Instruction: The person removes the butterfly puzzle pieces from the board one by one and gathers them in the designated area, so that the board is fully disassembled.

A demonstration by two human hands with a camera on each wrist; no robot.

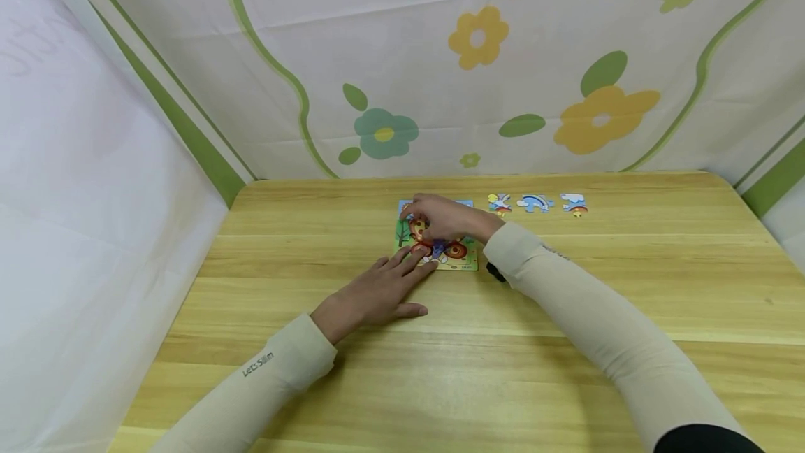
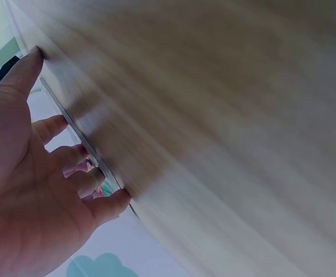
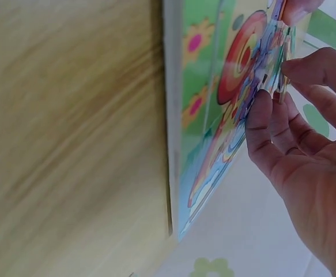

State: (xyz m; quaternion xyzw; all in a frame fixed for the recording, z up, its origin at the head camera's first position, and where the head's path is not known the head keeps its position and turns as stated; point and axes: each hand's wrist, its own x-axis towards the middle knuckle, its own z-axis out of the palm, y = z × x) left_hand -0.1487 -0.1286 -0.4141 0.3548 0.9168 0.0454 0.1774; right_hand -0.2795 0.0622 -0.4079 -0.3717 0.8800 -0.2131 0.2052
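A colourful jigsaw puzzle (image 1: pixel 468 263) with a butterfly picture lies flat toward the back of the table. My left hand (image 1: pixel 377 292) rests spread, its fingertips on the puzzle's near left part and its thumb out to the side on the wood. Reaching over the puzzle from the right, my right hand (image 1: pixel 443 217) is above its upper left part. In the right wrist view that hand (image 3: pixel 312 150) pinches a thin puzzle piece (image 3: pixel 283 72), tilted up from the board between thumb and fingers. The piece's printed face is mostly hidden.
Right of the puzzle, three loose pieces lie in a row near the table's back edge: one with a yellow shape (image 1: pixel 499 203), one with a rainbow (image 1: pixel 536 203) and one with a cloud (image 1: pixel 574 204). A flowered curtain (image 1: pixel 428 103) hangs behind the wooden table (image 1: pixel 264 264).
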